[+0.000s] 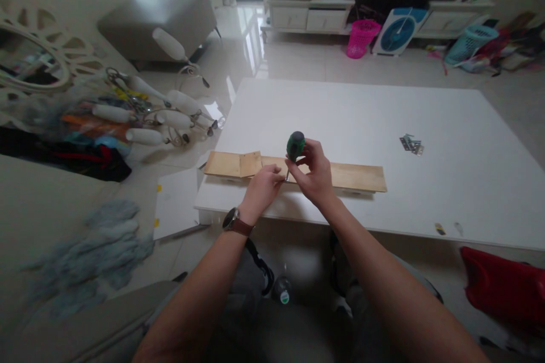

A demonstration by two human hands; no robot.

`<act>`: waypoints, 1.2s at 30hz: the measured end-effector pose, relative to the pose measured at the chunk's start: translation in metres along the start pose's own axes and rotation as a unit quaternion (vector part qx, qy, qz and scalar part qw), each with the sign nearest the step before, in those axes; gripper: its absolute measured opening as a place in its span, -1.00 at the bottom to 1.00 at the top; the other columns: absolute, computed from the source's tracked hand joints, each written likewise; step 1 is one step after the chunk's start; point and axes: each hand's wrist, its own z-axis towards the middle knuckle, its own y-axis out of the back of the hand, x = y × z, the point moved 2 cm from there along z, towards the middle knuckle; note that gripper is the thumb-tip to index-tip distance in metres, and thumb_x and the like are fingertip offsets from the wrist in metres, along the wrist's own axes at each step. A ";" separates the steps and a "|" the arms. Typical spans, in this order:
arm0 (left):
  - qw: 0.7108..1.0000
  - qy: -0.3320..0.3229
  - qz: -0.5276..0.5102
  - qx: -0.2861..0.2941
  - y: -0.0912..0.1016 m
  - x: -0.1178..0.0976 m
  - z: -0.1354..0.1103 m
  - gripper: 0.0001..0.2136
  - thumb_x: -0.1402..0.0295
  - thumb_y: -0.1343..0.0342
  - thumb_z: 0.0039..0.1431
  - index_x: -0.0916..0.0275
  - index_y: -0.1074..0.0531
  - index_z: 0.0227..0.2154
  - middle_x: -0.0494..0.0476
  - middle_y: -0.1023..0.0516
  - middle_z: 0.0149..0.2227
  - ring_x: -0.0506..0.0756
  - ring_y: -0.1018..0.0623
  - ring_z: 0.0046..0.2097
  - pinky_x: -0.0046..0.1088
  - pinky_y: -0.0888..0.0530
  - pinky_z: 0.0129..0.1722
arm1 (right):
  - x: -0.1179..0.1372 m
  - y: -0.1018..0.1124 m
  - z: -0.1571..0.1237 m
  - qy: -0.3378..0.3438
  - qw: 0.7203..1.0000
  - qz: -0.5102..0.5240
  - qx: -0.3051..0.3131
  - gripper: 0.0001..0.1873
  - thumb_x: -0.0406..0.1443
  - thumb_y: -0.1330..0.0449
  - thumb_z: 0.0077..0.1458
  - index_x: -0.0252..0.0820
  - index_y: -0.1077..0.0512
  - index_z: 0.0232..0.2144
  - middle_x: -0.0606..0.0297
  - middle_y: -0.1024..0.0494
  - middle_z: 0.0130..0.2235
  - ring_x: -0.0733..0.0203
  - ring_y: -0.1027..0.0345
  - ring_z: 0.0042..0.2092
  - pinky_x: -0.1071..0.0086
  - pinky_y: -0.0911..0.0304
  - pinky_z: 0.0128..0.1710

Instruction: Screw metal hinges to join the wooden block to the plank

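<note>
Right hand is curled around the green-and-black round handle of a stubby screwdriver, which stands upright with its short metal shaft pointing down onto a long, flat, pale wooden board. Left hand, with a brown-strapped wristwatch on its wrist, has its fingers pressed together at the foot of the shaft; what they pinch is too small to tell. The board lies along the near edge of a white rectangular table, directly beneath both hands. Well to the right of the right hand, a small heap of metal brackets rests on the table. Far beyond the hands, a pink mesh basket and a teal mesh basket stand on the floor; their contents cannot be made out.
</note>
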 end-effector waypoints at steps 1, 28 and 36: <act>1.000 -0.001 -0.002 -0.001 0.001 -0.001 0.000 -0.80 0.49 -0.21 0.31 0.14 -0.72 -0.19 0.20 -0.63 -0.01 0.21 -0.59 0.07 -0.21 -0.55 0.11 | 0.000 0.000 0.000 -0.001 1.000 -0.003 0.002 -0.56 -0.34 -0.27 0.15 0.01 -0.31 0.06 0.27 -0.56 -0.12 0.13 -0.56 -0.10 0.28 -0.54 -0.25; 1.000 0.014 0.005 0.007 0.004 -0.007 -0.001 -0.79 0.49 -0.20 0.33 0.14 -0.72 -0.16 0.21 -0.62 -0.01 0.17 -0.58 0.08 -0.27 -0.53 0.14 | -0.001 0.003 -0.002 0.007 1.000 -0.017 0.003 -0.50 -0.39 -0.21 0.13 0.04 -0.29 0.11 0.25 -0.61 -0.08 0.11 -0.58 -0.08 0.25 -0.54 -0.21; 1.000 0.012 0.003 0.007 0.003 -0.004 0.000 -0.80 0.47 -0.20 0.31 0.12 -0.72 -0.17 0.20 -0.61 -0.02 0.16 -0.56 0.07 -0.28 -0.52 0.16 | -0.001 0.003 -0.002 0.019 1.000 -0.015 0.000 -0.51 -0.40 -0.22 0.14 0.02 -0.29 0.10 0.25 -0.61 -0.10 0.13 -0.58 -0.09 0.29 -0.53 -0.23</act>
